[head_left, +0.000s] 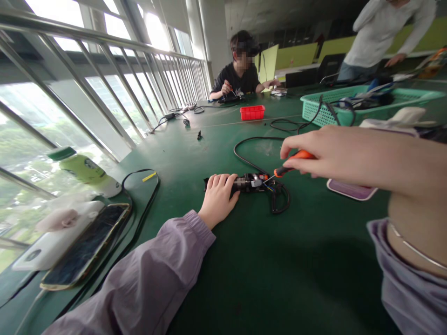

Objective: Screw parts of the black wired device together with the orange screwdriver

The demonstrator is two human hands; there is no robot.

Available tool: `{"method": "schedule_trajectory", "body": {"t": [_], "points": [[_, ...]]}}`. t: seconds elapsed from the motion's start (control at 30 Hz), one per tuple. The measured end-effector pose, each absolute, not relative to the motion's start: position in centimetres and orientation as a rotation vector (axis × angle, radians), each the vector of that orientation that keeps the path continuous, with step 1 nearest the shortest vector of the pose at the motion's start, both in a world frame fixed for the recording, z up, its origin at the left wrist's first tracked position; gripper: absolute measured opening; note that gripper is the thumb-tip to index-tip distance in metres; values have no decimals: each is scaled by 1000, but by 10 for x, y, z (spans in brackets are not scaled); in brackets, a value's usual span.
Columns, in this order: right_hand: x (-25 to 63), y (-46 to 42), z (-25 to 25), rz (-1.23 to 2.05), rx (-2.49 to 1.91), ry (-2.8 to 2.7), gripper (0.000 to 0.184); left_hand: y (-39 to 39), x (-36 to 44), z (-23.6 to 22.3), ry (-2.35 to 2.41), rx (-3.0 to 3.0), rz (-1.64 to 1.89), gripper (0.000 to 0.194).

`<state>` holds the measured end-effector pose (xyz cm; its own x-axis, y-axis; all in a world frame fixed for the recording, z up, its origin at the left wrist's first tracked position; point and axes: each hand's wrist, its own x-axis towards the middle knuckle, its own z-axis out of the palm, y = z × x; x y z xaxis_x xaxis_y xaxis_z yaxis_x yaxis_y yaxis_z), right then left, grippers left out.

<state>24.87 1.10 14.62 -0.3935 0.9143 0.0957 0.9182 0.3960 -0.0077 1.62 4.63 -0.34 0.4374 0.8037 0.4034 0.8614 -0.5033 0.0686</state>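
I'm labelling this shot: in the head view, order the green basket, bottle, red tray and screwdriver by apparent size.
Green basket
Bottle
Red tray and screwdriver: too close to rank; right hand partly covers the screwdriver.

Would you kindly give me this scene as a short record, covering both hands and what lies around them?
Left hand: holding the device on the table
Right hand: holding the screwdriver, its tip at the device
To the left: bottle, dark phone
Beyond the device: red bin, green basket at right
Others: seated person across the table, standing person at right
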Motion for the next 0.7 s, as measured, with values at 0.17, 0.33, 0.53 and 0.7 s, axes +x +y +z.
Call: {"method": "schedule_trajectory", "body": {"t": [0.17, 0.33, 0.53, 0.7], "points": [[243, 10, 144, 64, -1773, -2532, 36, 47, 17, -4, -1486, -2527, -564, 39], [248, 7, 147, -91, -1688, -2557, 18, 46, 16, -4, -1482, -2535, -578, 39], [256, 9, 143, -124, -1684, -2574, 23, 46, 15, -3, -1485, -2538, -589, 39], [250, 14, 142, 348, -1823, -2601, 36, 46, 16, -3, -1487, -2523, -564, 39]]}}
